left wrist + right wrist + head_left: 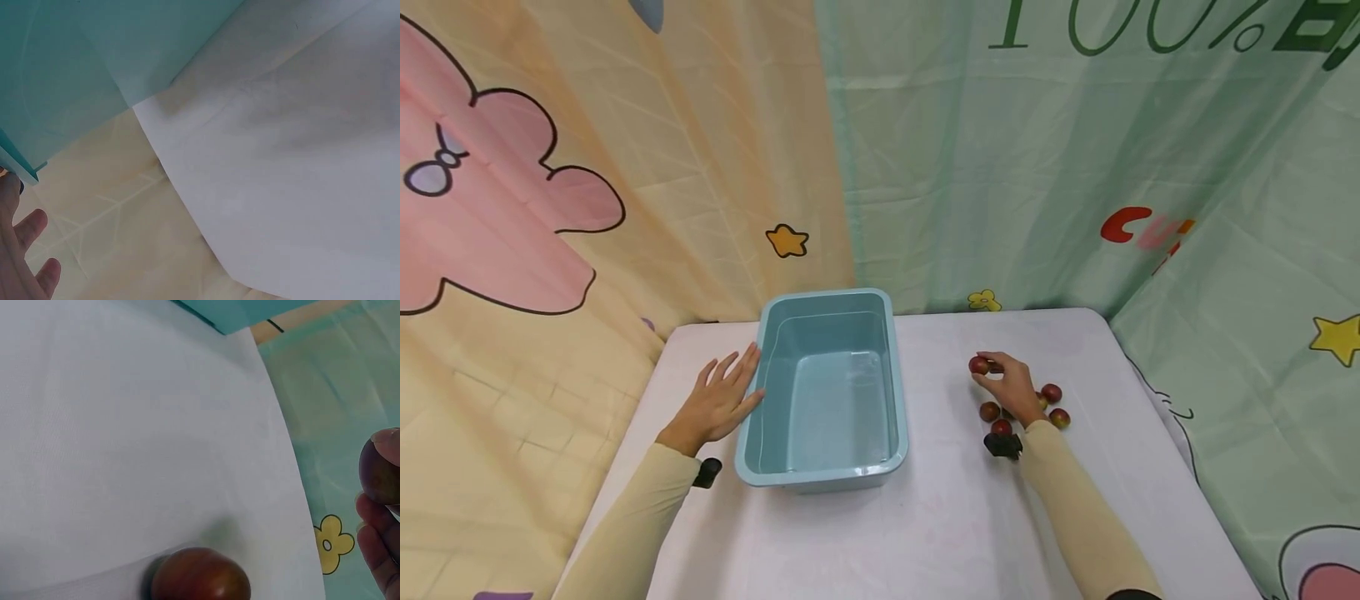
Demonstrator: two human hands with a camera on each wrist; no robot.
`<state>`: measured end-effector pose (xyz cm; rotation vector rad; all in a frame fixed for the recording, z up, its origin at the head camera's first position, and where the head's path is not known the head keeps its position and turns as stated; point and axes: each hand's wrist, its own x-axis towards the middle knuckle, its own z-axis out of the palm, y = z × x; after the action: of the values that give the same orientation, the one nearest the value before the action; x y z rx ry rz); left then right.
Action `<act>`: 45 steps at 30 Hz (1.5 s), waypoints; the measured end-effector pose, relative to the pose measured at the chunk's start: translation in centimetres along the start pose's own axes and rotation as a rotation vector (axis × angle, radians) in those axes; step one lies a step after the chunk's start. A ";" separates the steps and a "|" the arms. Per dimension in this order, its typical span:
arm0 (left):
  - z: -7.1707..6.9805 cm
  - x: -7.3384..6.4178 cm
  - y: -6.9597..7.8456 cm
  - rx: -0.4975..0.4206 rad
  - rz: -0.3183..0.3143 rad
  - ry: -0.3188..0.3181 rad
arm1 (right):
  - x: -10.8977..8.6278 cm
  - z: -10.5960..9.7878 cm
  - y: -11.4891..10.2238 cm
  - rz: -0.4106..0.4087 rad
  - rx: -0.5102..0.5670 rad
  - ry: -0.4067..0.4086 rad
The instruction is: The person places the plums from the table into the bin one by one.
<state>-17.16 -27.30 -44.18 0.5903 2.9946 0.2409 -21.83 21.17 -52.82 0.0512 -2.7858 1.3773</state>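
A light blue plastic basin point(823, 478) stands on the white-covered table, with nothing in it. My left hand point(718, 406) rests against its left rim, fingers straight and spread; the left wrist view catches part of that hand point(22, 244) beside the basin's wall point(81, 81). Over to the right, my right hand point(1013, 392) pinches a dark red plum point(978, 365) between thumb and fingers. The right wrist view shows this plum point(377, 474) held above the table. Several more plums point(1051, 392) lie below and around the right hand, some partly hidden by it.
The white tablecloth point(940, 517) spreads between the basin and the plums. Printed curtains point(925, 167) hang behind the table and along both sides. A dark wrist camera point(1002, 445) sits close to the nearer plums point(989, 412).
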 end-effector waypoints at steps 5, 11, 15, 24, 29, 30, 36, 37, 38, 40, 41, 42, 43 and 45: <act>0.1 -0.1 0.0 0.003 0.006 0.003 | 0.3 -0.2 -1.1 -0.073 0.014 0.006; 0.2 -0.2 0.0 -0.003 0.006 0.003 | 0.7 -0.3 -2.3 -0.121 0.034 -0.005; 0.1 -0.2 0.0 -0.005 0.004 0.002 | 0.8 -0.3 -3.2 -0.121 0.026 -0.016; -0.1 -0.2 -0.1 -0.003 0.007 -0.001 | 1.2 -0.4 -5.6 -0.228 0.004 -0.011; -0.2 -0.2 -0.1 -0.005 0.010 0.000 | 1.5 -0.1 -6.7 -0.282 0.008 -0.012; -0.2 -0.1 -0.1 -0.008 0.010 -0.001 | 1.5 -0.1 -6.9 -0.289 0.007 -0.014; -0.2 0.0 0.0 -0.004 0.014 -0.012 | 1.5 0.3 -8.1 -0.339 -0.016 -0.033; -0.2 0.0 0.0 -0.005 0.014 -0.011 | 1.5 0.3 -8.4 -0.343 -0.018 -0.039; -0.2 0.0 0.0 -0.005 0.015 -0.011 | 1.6 0.3 -8.6 -0.345 -0.015 -0.045; -0.2 -0.1 0.1 -0.005 0.015 -0.010 | 1.6 0.2 -9.0 -0.340 -0.014 -0.055; -0.2 -0.1 0.1 -0.006 0.014 -0.009 | 1.7 0.2 -9.2 -0.335 -0.016 -0.059; -0.2 -0.2 0.1 -0.009 0.013 -0.010 | 1.8 0.2 -9.4 -0.329 -0.018 -0.062; -0.2 -0.2 0.1 -0.009 0.013 -0.009 | 1.8 0.2 -9.7 -0.321 -0.020 -0.066; -0.2 -0.2 0.2 -0.004 0.012 -0.009 | 2.0 0.3 -10.0 -0.305 -0.021 -0.072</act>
<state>-16.91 -27.24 -43.98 0.6082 2.9822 0.2441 -23.39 14.81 -44.97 0.5110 -2.7007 1.2930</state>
